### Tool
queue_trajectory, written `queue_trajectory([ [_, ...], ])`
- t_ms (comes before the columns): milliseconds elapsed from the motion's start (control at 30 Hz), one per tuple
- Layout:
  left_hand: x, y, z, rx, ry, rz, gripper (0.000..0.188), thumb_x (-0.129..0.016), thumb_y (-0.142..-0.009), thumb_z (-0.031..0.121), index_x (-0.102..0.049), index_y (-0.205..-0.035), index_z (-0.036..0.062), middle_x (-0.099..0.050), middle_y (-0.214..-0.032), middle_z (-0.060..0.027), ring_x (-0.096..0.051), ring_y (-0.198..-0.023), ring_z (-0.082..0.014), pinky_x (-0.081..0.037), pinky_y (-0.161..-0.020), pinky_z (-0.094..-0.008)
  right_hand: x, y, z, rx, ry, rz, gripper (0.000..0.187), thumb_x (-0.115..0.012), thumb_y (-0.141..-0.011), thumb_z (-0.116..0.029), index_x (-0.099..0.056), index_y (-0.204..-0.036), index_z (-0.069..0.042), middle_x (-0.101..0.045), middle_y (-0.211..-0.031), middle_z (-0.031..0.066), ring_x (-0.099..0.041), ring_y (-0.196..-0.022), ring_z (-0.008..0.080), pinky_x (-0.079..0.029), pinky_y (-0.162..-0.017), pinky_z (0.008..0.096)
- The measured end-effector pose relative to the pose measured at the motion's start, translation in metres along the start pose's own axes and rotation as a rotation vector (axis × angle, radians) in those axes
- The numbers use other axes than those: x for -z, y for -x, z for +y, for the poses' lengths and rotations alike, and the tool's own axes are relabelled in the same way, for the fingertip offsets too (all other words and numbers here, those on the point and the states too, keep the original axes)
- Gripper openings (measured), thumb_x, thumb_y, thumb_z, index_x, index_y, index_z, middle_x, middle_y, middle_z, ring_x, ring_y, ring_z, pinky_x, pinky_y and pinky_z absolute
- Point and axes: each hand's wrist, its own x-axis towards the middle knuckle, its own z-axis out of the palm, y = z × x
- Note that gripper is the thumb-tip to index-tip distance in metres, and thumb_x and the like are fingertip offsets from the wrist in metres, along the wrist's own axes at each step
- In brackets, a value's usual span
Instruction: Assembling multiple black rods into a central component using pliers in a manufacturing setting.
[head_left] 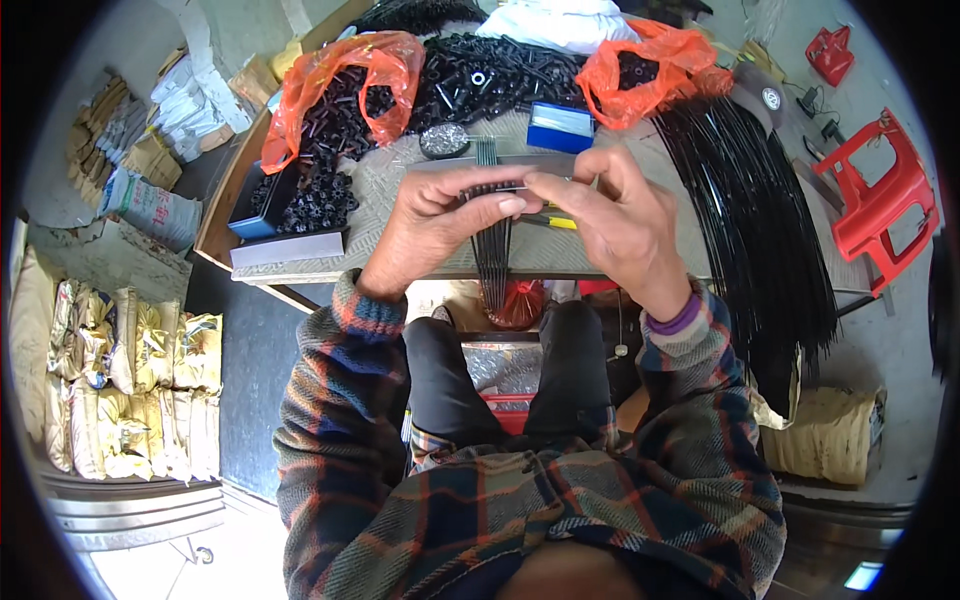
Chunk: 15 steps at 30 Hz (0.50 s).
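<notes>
My left hand (425, 222) pinches a flat row of thin black rods (492, 262) between thumb and fingers, above the table's near edge. The rods hang side by side below the hand, toward my lap. My right hand (630, 230) is closed, its thumb and index finger pinched together at the right end of the row, by the left fingertips. Whatever they pinch is too small to make out. Just under the right hand lies a tool with a yellow part (562, 222). Beyond the hands are a round dish (444, 141) of small pieces and a blue box (560, 128).
Small black parts (480, 90) are heaped at the table's back between two orange-red plastic bags (345, 62). Long black rods (755, 210) drape over the right edge. A red plastic stool (860, 225) stands at far right; stacked sacks (130, 385) lie on the left.
</notes>
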Motion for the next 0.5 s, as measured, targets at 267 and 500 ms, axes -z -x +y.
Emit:
queue_trajectory([
  [267, 0.003, -0.003, -0.005, 0.022, 0.016, 0.073, 0.026, -0.056, -0.084, 0.001, -0.058, -0.109, -0.003, -0.065, -0.094, -0.0124, -0.063, -0.088, -0.0172, -0.05, -0.078, -0.0246, -0.026, 0.011, 0.007, -0.23, -0.371, 0.107, 0.05, -0.056, -0.068, 0.01, -0.064, -0.107, -0.02, -0.046, -0.073, 0.004, -0.051, -0.062, 0.0185, -0.042, -0.051, 0.0282],
  [500, 0.002, -0.003, -0.001, -0.007, -0.038, 0.059, 0.023, -0.059, -0.082, 0.0, -0.061, -0.105, -0.0018, -0.066, -0.09, -0.0095, -0.061, -0.083, -0.011, -0.05, -0.076, -0.0228, -0.004, -0.003, 0.009, 0.133, 0.118, 0.074, 0.044, -0.064, -0.064, 0.003, -0.066, -0.105, -0.013, -0.042, -0.073, 0.0017, -0.046, -0.055, 0.0121, -0.04, -0.046, 0.0236],
])
